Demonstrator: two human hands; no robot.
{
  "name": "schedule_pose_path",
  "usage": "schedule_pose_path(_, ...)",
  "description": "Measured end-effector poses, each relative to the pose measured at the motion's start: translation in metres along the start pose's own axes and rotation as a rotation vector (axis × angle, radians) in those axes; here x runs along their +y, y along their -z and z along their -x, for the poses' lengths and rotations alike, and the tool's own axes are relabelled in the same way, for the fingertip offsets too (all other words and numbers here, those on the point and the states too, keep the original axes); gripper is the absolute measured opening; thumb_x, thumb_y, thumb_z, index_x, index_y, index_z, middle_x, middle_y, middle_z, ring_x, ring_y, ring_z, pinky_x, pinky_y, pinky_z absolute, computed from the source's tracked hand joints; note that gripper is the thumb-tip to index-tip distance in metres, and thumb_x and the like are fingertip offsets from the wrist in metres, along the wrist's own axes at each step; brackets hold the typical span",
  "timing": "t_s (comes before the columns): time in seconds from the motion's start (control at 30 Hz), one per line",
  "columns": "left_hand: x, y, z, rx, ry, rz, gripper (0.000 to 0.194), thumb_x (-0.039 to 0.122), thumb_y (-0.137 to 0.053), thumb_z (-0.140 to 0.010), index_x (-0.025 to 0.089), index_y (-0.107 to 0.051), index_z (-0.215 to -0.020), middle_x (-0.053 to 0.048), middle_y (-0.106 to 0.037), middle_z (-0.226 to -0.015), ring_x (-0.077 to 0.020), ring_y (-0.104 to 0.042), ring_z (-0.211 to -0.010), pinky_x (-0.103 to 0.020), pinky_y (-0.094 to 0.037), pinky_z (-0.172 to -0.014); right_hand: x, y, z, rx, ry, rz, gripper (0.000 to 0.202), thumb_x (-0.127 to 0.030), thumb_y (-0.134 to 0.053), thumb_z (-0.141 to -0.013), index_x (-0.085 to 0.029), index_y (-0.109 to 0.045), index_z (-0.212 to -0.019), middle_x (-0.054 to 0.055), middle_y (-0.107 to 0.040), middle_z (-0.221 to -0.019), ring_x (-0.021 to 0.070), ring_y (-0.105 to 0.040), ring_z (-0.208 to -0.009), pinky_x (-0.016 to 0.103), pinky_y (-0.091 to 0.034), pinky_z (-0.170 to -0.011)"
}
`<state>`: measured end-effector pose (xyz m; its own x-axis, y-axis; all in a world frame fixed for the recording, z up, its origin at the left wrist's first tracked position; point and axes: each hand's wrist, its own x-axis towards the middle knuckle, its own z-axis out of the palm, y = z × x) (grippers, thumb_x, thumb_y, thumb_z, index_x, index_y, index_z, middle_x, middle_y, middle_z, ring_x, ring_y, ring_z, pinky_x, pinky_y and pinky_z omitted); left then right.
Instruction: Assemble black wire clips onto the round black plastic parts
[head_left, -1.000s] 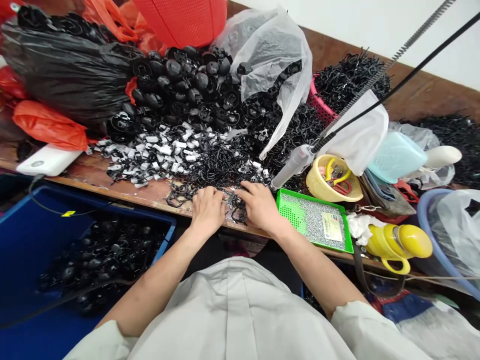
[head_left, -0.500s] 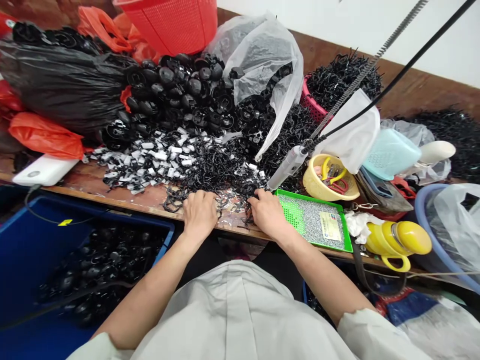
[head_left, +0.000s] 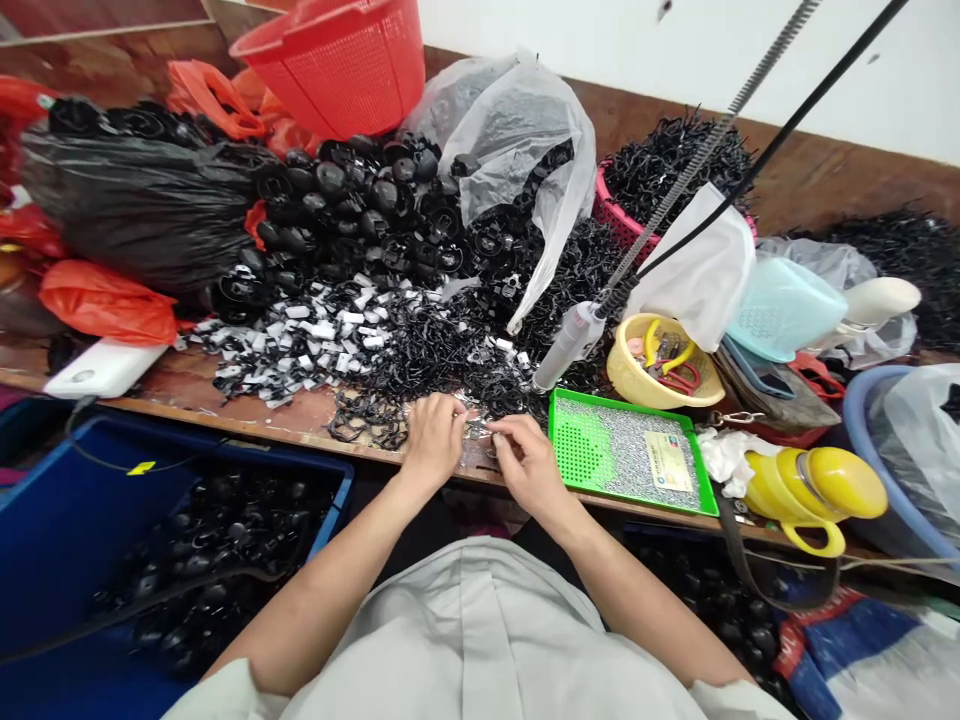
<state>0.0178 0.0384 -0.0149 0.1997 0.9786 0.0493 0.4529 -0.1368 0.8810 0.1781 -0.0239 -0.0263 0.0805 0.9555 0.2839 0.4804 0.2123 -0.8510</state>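
My left hand [head_left: 435, 435] is closed at the bench's front edge, its thumb and forefinger pinched at a small light-coloured bit too tiny to name. Facing it a short gap away, my right hand [head_left: 526, 462] pinches with thumb and forefinger; what lies between them is hidden. Thin black strip-like parts [head_left: 364, 420] lie scattered beside my left hand. Behind both hands rises a heap of black strips [head_left: 427, 345], with small white-and-black pieces [head_left: 322, 330] to its left. A green tray [head_left: 589, 450] of tiny silvery pieces, with a card on top, sits right of my right hand.
A grey electric screwdriver [head_left: 566, 345] hangs from a spring and cable behind my right hand. Near it stands a cream bowl [head_left: 626, 375] with pliers. A yellow flask [head_left: 817, 480] lies at right. Black rounded parts [head_left: 345, 190] are piled behind; a blue bin [head_left: 341, 490] is below left.
My left hand has moved right, off the black strips, and both hands now pinch closer together. The view has shifted slightly, and the hanging screwdriver appears a little lower.
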Motion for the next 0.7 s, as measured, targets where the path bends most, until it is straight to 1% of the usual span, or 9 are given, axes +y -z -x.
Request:
schedule_pose_path(0.07, 0.006, -0.007, 0.006, -0.023, 0.094, 0.321, 0.009, 0.03, -0.06, -0.083, 0.022, -0.058, -0.082, -0.004, -0.058, -0.088, -0.0204, -0.054, -0.087, -0.037, -0.045, -0.083, -0.002, -0.002, -0.003, 0.039, -0.119, -0.172, 0.025, -0.028, -0.054, -0.09, -0.023, -0.067, -0.111, 0.008, -0.064, -0.102, 0.0179, -0.063, -0.088, 0.032, -0.054, -0.077)
schedule_pose_path(0.13, 0.01, -0.016, 0.011, -0.102, 0.161, 0.495, 0.018, 0.038, -0.062, -0.083, 0.021, -0.055, -0.083, 0.0, -0.056, -0.073, -0.0143, -0.052, -0.064, -0.03, -0.046, -0.063, -0.003, -0.004, -0.006, 0.029, -0.229, -0.323, 0.027, -0.034, -0.058, -0.089, -0.023, -0.068, -0.11, 0.007, -0.066, -0.101, 0.0174, -0.063, -0.084, 0.031, -0.054, -0.073)
schedule_pose_path(0.2, 0.01, -0.024, 0.015, -0.146, 0.215, 0.635, 0.027, 0.044, -0.064, -0.081, 0.021, -0.051, -0.085, 0.005, -0.051, -0.062, -0.0104, -0.047, -0.05, -0.025, -0.042, -0.051, -0.005, -0.006, -0.007, -0.004, -0.322, -0.464, 0.027, -0.038, -0.062, -0.086, -0.022, -0.069, -0.106, 0.006, -0.068, -0.099, 0.016, -0.062, -0.079, 0.029, -0.052, -0.068)
schedule_pose_path(0.3, 0.006, -0.03, 0.017, -0.161, 0.263, 0.795, 0.035, 0.047, -0.068, -0.078, 0.022, -0.045, -0.086, 0.007, -0.049, -0.059, -0.0079, -0.046, -0.046, -0.021, -0.04, -0.047, -0.006, -0.013, -0.005, -0.009, -0.447, -0.679, 0.025, -0.039, -0.069, -0.08, -0.021, -0.069, -0.098, 0.002, -0.068, -0.084, 0.0125, -0.058, -0.066, 0.025, -0.048, -0.059)
schedule_pose_path(0.4, 0.002, -0.029, 0.016, -0.171, 0.285, 0.897, 0.038, 0.046, -0.071, -0.075, 0.022, -0.044, -0.087, 0.008, -0.051, -0.058, -0.0073, -0.049, -0.046, -0.02, -0.041, -0.047, -0.005, -0.023, -0.001, 0.009, -0.523, -0.845, 0.027, -0.04, -0.071, -0.079, -0.02, -0.067, -0.096, 0.0, -0.065, -0.073, 0.0115, -0.056, -0.06, 0.025, -0.046, -0.057)
schedule_pose_path(0.47, 0.001, -0.028, 0.016, -0.18, 0.293, 0.93, 0.04, 0.045, -0.074, -0.073, 0.022, -0.044, -0.087, 0.008, -0.051, -0.058, -0.0072, -0.049, -0.045, -0.02, -0.042, -0.047, -0.005, -0.029, 0.002, 0.034, -0.518, -0.868, 0.027, -0.042, -0.071, -0.079, -0.02, -0.065, -0.094, -0.001, -0.064, -0.071, 0.012, -0.056, -0.06, 0.026, -0.047, -0.057)
schedule_pose_path(0.57, 0.003, -0.028, 0.017, -0.195, 0.297, 0.931, 0.04, 0.045, -0.075, -0.073, 0.021, -0.046, -0.086, 0.008, -0.052, -0.057, -0.0073, -0.049, -0.044, -0.021, -0.042, -0.046, -0.005, -0.032, 0.006, 0.085, -0.457, -0.797, 0.024, -0.043, -0.068, -0.082, -0.021, -0.063, -0.09, -0.002, -0.062, -0.068, 0.0125, -0.055, -0.057, 0.027, -0.047, -0.055)
schedule_pose_path(0.63, 0.004, -0.029, 0.018, -0.2, 0.294, 0.902, 0.037, 0.046, -0.073, -0.074, 0.021, -0.047, -0.086, 0.007, -0.055, -0.059, -0.0076, -0.049, -0.044, -0.02, -0.041, -0.045, -0.004, -0.028, 0.008, 0.113, -0.383, -0.694, 0.021, -0.043, -0.062, -0.086, -0.023, -0.061, -0.091, -0.003, -0.06, -0.067, 0.0132, -0.055, -0.057, 0.027, -0.047, -0.055)
schedule_pose_path(0.7, 0.004, -0.031, 0.019, -0.201, 0.288, 0.856, 0.035, 0.048, -0.069, -0.077, 0.021, -0.049, -0.086, 0.005, -0.058, -0.061, -0.0075, -0.05, -0.045, -0.02, -0.039, -0.045, -0.002, -0.021, 0.011, 0.147, -0.259, -0.531, 0.017, -0.04, -0.057, -0.09, -0.024, -0.06, -0.094, 0.0, -0.062, -0.073, 0.0145, -0.058, -0.062, 0.029, -0.05, -0.059)
